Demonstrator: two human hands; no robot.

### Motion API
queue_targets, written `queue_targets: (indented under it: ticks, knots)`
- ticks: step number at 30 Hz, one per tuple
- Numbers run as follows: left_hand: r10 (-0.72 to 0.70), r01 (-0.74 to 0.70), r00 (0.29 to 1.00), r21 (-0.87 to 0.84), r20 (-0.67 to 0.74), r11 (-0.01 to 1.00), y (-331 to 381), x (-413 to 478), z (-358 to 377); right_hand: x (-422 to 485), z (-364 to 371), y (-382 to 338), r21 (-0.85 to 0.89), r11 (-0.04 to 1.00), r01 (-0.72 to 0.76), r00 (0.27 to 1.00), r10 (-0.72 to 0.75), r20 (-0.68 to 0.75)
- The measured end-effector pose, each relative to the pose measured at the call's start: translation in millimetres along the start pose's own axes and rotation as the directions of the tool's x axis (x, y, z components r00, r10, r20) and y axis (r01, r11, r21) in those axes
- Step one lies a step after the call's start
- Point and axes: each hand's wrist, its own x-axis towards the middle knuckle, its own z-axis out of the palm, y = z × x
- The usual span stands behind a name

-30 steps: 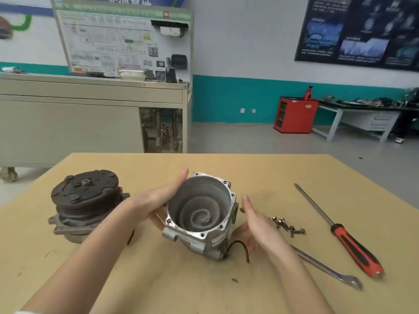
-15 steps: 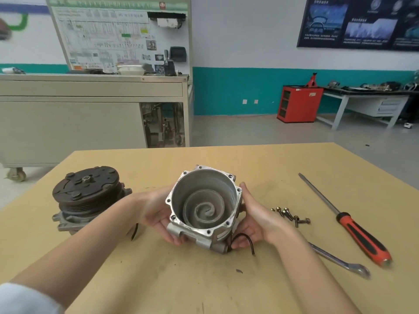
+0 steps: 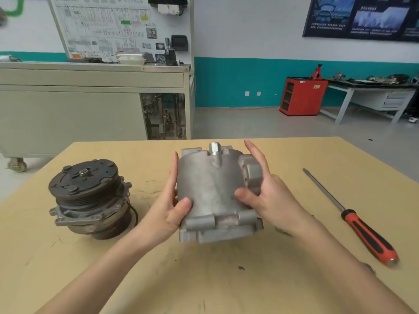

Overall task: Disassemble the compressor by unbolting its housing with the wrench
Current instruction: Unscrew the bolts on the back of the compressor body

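The silver aluminium compressor housing (image 3: pixel 210 191) is lifted off the wooden table (image 3: pixel 204 279) and tipped so that its closed outer wall faces me and its flange points down toward me. My left hand (image 3: pixel 169 206) holds its left side, thumb on the front wall and fingers up the side. My right hand (image 3: pixel 264 193) holds the right side, thumb on the front and fingers over the lug. The dark clutch-and-pulley half of the compressor (image 3: pixel 88 198) stands on the table to the left. My right forearm hides the wrench and most of the loose bolts.
A red-handled screwdriver (image 3: pixel 360 225) lies diagonally on the table's right side. Beyond the table stand a grey training bench with a wiring board (image 3: pixel 95 96), a red cabinet (image 3: pixel 302 96) and a workbench (image 3: pixel 371 91) along the teal-striped wall.
Both hands have closed on the housing, lifted it and turned it over: its open scroll cavity faced me before, and now the closed outer wall does.
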Motion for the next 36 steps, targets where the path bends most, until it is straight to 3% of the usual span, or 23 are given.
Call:
queue_targets:
  ticks: [5,10,13,20,27,30,32,34,36]
  knots:
    - [0.037,-0.036,0.999,-0.015,0.023,0.999,-11,-22,8,-32,25,22,0.132,0.987,0.089,0.995,-0.083,-0.057]
    - [0.036,-0.042,0.999,0.178,0.033,0.983,-24,-46,4,-51,48,36,0.138,0.954,0.266,0.963,-0.256,-0.09]
    - [0.064,-0.073,0.997,0.332,0.039,0.94,-27,-53,3,-52,52,46,0.102,0.955,0.279,0.96,-0.275,-0.049]
    - [0.064,-0.077,0.997,0.368,0.049,0.927,-42,-56,5,-52,51,59,-0.18,0.958,0.224,0.975,-0.222,0.031]
    - [-0.071,0.072,0.997,0.334,-0.015,0.94,-52,-63,0,-53,51,58,-0.259,0.925,0.279,0.96,-0.275,0.054]
    - [-0.117,0.126,0.992,0.286,-0.05,0.95,-53,-63,0,-61,36,58,-0.408,0.843,0.35,0.937,-0.325,0.132]
    - [-0.119,0.131,0.991,0.275,-0.063,0.952,-52,-63,1,-71,11,63,-0.515,0.82,0.251,0.968,-0.218,0.124]
    - [-0.099,0.11,0.994,0.29,-0.053,0.951,-51,-63,1,-83,-21,72,-0.607,0.795,0.017,0.998,-0.045,-0.031]
    - [-0.088,0.095,0.995,0.305,-0.036,0.948,-49,-62,-1,-96,-51,82,-0.735,0.644,-0.214,0.976,0.163,-0.141]
